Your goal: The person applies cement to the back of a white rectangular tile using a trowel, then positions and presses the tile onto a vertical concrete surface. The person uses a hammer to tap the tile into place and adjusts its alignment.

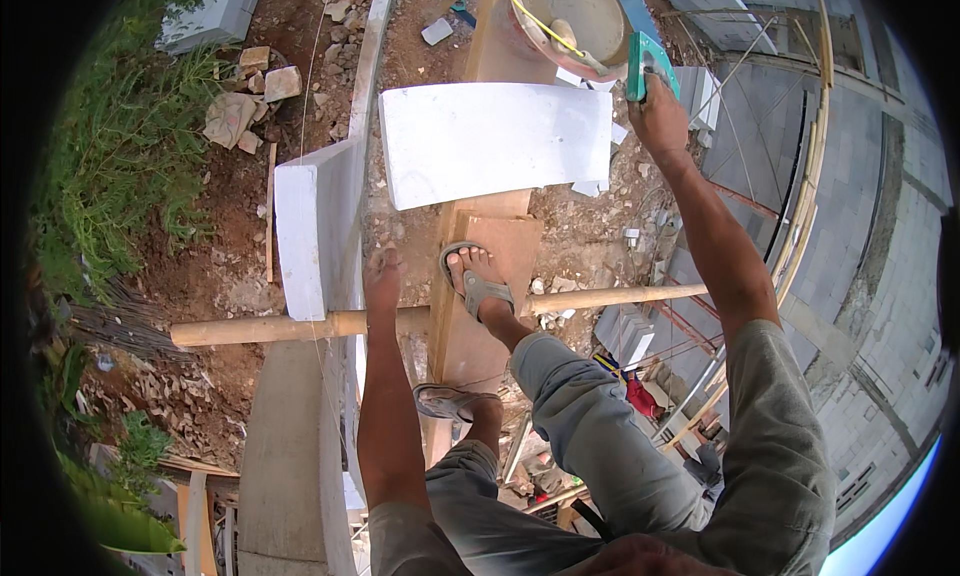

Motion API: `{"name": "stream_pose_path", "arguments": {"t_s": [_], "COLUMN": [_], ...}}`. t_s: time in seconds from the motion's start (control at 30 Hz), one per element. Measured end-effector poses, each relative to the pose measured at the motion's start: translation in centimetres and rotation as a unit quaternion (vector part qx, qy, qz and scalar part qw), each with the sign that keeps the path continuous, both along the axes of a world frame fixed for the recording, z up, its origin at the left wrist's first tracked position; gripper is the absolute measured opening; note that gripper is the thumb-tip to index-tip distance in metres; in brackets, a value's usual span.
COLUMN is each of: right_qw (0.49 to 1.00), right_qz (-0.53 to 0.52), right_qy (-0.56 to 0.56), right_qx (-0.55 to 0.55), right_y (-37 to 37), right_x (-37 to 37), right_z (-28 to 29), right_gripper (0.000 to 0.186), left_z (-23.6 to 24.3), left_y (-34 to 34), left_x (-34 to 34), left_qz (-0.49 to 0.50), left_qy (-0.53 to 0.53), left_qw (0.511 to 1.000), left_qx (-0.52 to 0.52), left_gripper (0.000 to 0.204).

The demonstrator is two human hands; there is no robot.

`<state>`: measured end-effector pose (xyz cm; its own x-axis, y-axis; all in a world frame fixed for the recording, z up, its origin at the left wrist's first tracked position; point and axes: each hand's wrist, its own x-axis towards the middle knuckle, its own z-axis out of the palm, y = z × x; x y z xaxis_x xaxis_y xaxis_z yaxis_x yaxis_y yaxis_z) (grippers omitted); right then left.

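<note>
My right hand (660, 121) grips the teal handle of a handsaw (655, 64), whose blue-grey blade runs up past the bucket to the top edge. Left of it, a large white building block (495, 141) lies across the wooden plank. My left hand (383, 278) hangs low, right next to a second white block (305, 238) standing on the wall line. Its fingers point away and are mostly hidden, so whether they touch that block does not show. My sandalled foot (482, 276) is planted on the brown board (515, 238).
Beyond the block, a bucket (575, 11) of grey mortar stands on the plank. A bamboo pole (260, 329) crosses under the boards. Rubble and red soil (235, 266) lie below, shrubs (110, 166) grow at left, and a grey block wall (840, 236) with scaffold poles rises at right.
</note>
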<state>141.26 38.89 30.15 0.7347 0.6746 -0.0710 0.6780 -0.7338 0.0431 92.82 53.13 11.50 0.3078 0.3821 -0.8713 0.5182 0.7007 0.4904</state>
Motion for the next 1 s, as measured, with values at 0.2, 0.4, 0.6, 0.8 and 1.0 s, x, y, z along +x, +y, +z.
{"name": "stream_pose_path", "arguments": {"t_s": [0.2,0.4,0.6,0.8,1.0], "right_qw": [0.994,0.996,0.952,0.925,0.708], "right_qz": [0.102,0.031,0.053,-0.278,-0.426], "right_qy": [-0.028,-0.079,-0.222,-0.078,0.489], "right_qx": [0.038,0.033,0.201,0.249,0.28], "right_y": [-0.5,-0.3,-1.4,-7.7,-10.9], "right_x": [3.4,2.0,-0.7,-1.2,-1.2], "right_z": [-6.7,-7.1,-7.6,-17.0,-22.0], "right_gripper": [0.054,0.059,0.075,0.07,0.094], "left_z": [3.4,1.9,0.1,-0.8,-0.1], "left_y": [3.8,4.7,4.6,4.7,4.9], "left_x": [11.8,13.2,12.7,12.4,11.3], "left_qz": [-0.02,-0.067,-0.091,-0.108,-0.117], "left_qy": [0.032,-0.104,-0.083,-0.092,-0.067], "left_qw": [0.984,0.962,0.955,0.952,0.966], "left_qx": [0.173,0.243,0.271,0.273,0.219], "left_gripper": [0.096,0.087,0.103,0.104,0.113]}}
